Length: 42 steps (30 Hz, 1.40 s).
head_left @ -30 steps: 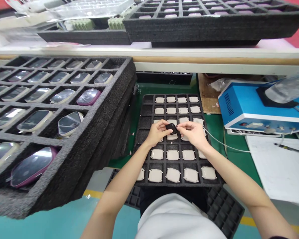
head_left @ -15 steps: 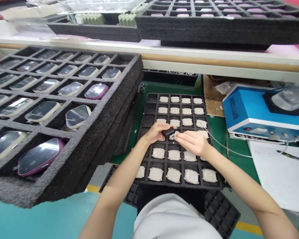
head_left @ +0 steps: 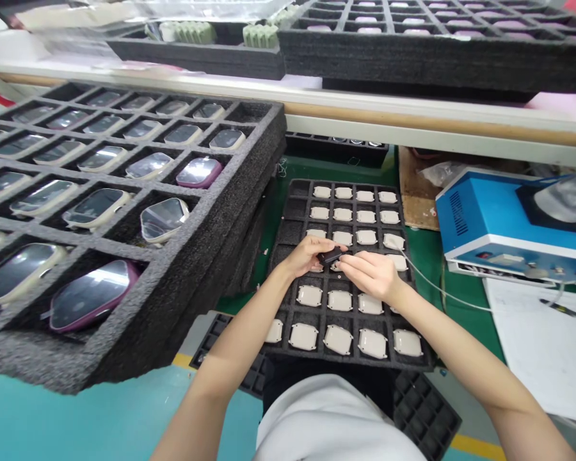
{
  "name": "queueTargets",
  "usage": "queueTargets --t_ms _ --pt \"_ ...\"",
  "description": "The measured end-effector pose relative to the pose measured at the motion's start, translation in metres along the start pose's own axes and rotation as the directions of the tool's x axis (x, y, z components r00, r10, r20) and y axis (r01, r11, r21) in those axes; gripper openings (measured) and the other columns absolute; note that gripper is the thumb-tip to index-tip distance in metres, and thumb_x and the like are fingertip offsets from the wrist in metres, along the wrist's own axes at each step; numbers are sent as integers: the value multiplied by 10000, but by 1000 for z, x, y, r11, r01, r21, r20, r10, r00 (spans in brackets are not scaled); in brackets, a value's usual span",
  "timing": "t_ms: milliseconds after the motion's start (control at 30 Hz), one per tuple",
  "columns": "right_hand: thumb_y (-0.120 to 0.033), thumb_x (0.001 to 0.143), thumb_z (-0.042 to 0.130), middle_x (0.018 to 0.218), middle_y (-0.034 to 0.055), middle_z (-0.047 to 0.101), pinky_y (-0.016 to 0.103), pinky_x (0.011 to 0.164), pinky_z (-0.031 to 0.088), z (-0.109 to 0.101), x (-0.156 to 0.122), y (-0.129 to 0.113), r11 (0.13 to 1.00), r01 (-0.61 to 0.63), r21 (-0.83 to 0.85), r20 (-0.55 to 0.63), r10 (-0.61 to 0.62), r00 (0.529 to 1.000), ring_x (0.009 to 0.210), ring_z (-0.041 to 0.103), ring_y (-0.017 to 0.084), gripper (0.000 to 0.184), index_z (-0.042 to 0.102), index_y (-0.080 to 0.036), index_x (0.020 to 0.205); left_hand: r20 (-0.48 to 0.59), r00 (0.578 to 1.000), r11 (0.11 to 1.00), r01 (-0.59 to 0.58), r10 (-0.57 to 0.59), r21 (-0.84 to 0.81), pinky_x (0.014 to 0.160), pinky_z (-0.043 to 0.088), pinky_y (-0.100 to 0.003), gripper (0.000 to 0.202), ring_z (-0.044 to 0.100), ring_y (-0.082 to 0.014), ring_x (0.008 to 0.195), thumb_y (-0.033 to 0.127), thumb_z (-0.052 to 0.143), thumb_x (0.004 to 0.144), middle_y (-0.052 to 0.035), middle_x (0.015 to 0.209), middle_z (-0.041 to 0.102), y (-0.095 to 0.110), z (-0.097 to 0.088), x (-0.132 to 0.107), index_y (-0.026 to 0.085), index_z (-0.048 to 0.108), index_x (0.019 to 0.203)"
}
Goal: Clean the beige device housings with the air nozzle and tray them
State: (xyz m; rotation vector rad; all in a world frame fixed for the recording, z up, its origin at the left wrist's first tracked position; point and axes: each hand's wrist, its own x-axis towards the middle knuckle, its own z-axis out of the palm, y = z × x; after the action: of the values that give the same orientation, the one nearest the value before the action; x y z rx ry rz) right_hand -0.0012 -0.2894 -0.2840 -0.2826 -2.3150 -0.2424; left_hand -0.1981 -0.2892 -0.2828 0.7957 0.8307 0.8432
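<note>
My left hand (head_left: 311,255) is closed around a small black rectangular part (head_left: 331,256), perhaps a watch body, held tilted just above a foam tray (head_left: 278,259). Close against its right end are the fingertips of my right hand (head_left: 370,274), pressed together. Whatever those fingers pinch, if anything, is too small or hidden to make out. Beige watch-shaped shells (head_left: 340,300) fill most pockets of the tray under both hands. One shell lies partly covered beneath the black part. A thin white cable (head_left: 441,293) runs from the tray's right side.
A tall stack of foam trays (head_left: 249,166) holding watches with glossy screens stands at left. To the right are a blue machine (head_left: 523,221), white paper (head_left: 532,333) and a black pen-like tool (head_left: 569,310). A shelf edge (head_left: 413,121) crosses above, with more trays (head_left: 413,61).
The camera view has shifted slightly, moving the scene a little to the right. My left hand has turned the black part somewhat, and it now covers more of the shell beneath.
</note>
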Motion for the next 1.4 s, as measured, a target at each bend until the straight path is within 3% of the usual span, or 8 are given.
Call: queueTargets --t_ms 133,300,400,567,767,867,1200,1400 --pt "-95 805 600 933 83 699 273 611 507 -1 2 0 999 -33 -40 -14 32 999 725 608 152 225 592 -153 1023 -16 999 999 -29 29 -24 289 177 -152 372 332 -20 314 328 736 616 20 455 516 -2 0 1 53 731 867" --pt "-85 817 573 881 93 690 268 578 487 -6 6 2 993 -65 -100 7 66 998 686 602 152 175 618 -142 976 -57 992 991 -117 113 -67 321 300 -130 325 464 -34 414 308 746 651 -6 656 618 -6 1 3 102 698 898" --pt "-84 841 525 852 78 683 266 614 509 -5 7 3 981 -182 -69 -23 181 983 722 622 152 188 635 -173 965 -55 987 984 -158 154 -83 386 408 -136 338 534 -51 466 294 752 661 3 710 631 -9 1 4 132 655 941" --pt "-91 838 531 873 90 681 309 708 545 3 8 -1 914 -389 116 -131 403 906 806 640 177 171 641 -170 942 -55 977 974 -210 206 -83 641 558 -250 405 675 -135 671 242 791 625 -6 879 671 -12 2 4 168 568 956" --pt "-158 843 543 855 96 681 327 659 555 7 14 -6 785 -560 265 -125 604 787 704 636 170 179 636 -155 996 -55 974 973 -224 221 -56 718 561 -290 397 681 -156 761 241 796 619 -47 944 681 -12 4 4 140 557 920" --pt "-173 855 525 877 99 689 350 723 557 8 16 -6 774 -570 277 -138 619 773 792 650 188 166 671 -166 932 -71 973 973 -225 221 -45 711 563 -299 404 684 -160 744 250 802 608 -51 932 688 -13 4 4 139 563 914" --pt "-173 821 575 960 120 685 358 788 563 16 11 -4 791 -537 293 -121 588 800 890 654 203 149 674 -159 930 -176 958 974 -225 225 21 778 558 -390 417 669 -212 824 266 817 561 -82 893 704 -14 6 4 95 694 921" --pt "-171 812 564 1008 124 685 371 854 543 21 10 -8 755 -561 340 -105 623 775 964 644 209 181 650 -161 971 -202 941 962 -259 272 89 766 566 -344 314 676 -202 824 285 792 612 -66 904 720 -13 12 -1 137 713 878"
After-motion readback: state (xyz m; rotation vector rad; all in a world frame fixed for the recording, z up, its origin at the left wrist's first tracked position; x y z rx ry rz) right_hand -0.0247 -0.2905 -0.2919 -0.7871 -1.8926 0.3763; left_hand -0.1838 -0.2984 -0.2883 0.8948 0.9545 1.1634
